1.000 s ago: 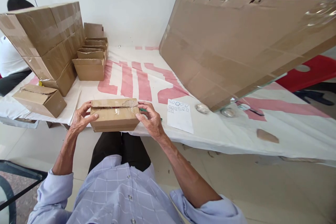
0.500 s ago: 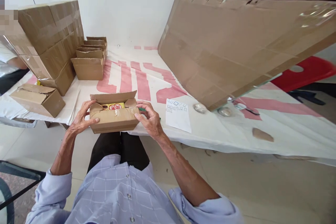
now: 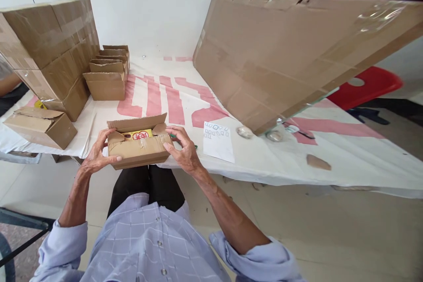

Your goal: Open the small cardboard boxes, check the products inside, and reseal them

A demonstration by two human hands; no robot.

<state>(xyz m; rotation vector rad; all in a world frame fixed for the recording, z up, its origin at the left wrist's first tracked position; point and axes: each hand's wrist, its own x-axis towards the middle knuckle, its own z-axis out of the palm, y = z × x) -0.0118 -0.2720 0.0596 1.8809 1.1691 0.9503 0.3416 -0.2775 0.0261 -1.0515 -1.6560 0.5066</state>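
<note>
A small cardboard box [image 3: 139, 153] sits at the table's front edge, its back flap raised. Inside it shows a yellow packet [image 3: 137, 135] with red print. My left hand [image 3: 99, 152] grips the box's left end, thumb on the front face and fingers around the side. At the right end my right hand [image 3: 183, 149] holds the box, thumb on the front top edge and fingers behind. Something green [image 3: 195, 146] lies partly hidden behind the right hand; its kind cannot be made out.
Taped cartons [image 3: 59, 48] are stacked at left, near several open boxes [image 3: 105, 87] and a single box [image 3: 41, 125]. A marked paper sheet [image 3: 218, 143], tape rolls [image 3: 244, 132] and a cardboard scrap [image 3: 318, 162] lie rightward. A large cardboard panel [image 3: 280, 53] leans behind; a red chair [image 3: 370, 86] stands beyond.
The view has shifted slightly, so everything on the table appears a little further left. Both hands keep their hold on the cardboard box, which looks much the same.
</note>
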